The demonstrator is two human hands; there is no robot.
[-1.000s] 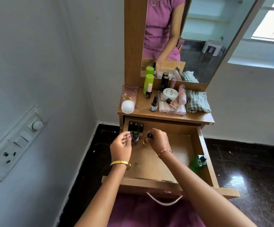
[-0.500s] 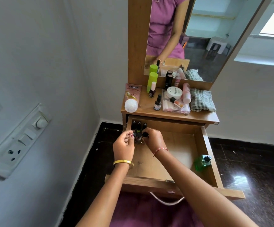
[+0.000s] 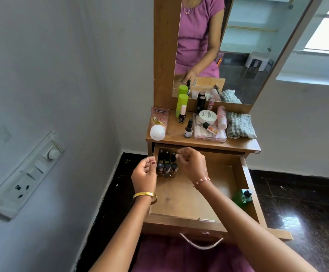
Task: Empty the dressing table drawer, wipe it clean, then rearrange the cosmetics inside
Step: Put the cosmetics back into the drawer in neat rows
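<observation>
Head: nail-polish bottles (image 3: 167,163) between hands.

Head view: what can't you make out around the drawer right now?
- Right hand: its fingertips curl away, so any grip is unclear.
- Small bottles: labels too small; the left hand hides the row's edge.
- Green bottle: the right forearm covers part.
- Drawer front: forearms hide it.

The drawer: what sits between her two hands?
In the head view, three small dark bottles stand between the left hand and right hand.
</observation>
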